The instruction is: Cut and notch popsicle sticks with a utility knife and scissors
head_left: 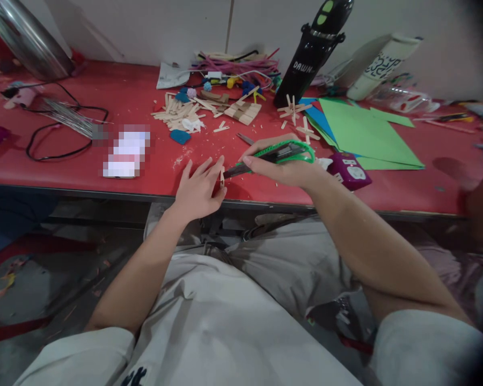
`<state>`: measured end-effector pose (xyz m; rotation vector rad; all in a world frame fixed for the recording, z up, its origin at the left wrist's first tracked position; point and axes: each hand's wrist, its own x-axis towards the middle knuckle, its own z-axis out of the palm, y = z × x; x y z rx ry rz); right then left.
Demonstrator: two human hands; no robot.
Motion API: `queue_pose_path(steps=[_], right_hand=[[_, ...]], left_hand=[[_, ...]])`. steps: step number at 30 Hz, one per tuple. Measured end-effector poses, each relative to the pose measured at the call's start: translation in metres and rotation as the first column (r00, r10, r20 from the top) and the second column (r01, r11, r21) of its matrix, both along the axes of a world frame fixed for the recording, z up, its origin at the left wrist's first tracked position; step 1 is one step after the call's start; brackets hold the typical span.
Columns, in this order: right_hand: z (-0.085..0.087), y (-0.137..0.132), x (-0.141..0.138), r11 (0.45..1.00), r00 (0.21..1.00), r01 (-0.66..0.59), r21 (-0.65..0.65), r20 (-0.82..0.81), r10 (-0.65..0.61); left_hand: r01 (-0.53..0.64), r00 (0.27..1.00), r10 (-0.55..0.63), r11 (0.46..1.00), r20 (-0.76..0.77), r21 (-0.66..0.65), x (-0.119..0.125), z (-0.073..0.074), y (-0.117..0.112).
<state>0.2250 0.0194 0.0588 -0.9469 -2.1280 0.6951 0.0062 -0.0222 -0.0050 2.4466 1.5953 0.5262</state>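
My right hand (284, 167) grips green-handled scissors (279, 154) at the front edge of the red table (137, 112), blades pointing left. My left hand (198, 188) pinches a small piece of wooden stick (222, 176) upright right at the blade tips. Both hands hover over the table's near edge, above my lap in light clothing. A pile of cut wooden sticks (181, 113) lies farther back on the table, with a glued stick panel (243, 112) to its right.
Green and blue paper sheets (362, 131) lie at right, a purple power strip (349, 170) beside my right wrist. A black bottle (312, 51), pipe cleaners (237, 67), stick crosses (293, 110), a black cable (60, 134) and a metal bowl (24, 37) stand farther back.
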Motion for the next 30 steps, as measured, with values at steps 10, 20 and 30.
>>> queue_pose_path(steps=[10, 20, 30], right_hand=[[0.002, -0.011, -0.005, 0.999, 0.999, 0.019, 0.032, 0.044, -0.021], [0.005, -0.020, -0.005, 0.995, 0.998, 0.037, 0.092, 0.050, -0.041], [-0.001, -0.032, -0.015, 0.978, 0.998, 0.051, 0.203, -0.039, -0.044]], left_hand=[[-0.009, 1.000, 0.009, 1.000, -0.004, -0.002, 0.001, 0.002, 0.000], [-0.048, 0.998, 0.046, 0.998, 0.054, 0.036, 0.000, 0.001, -0.001], [-0.045, 0.994, 0.034, 0.993, 0.103, 0.107, -0.002, -0.008, 0.000]])
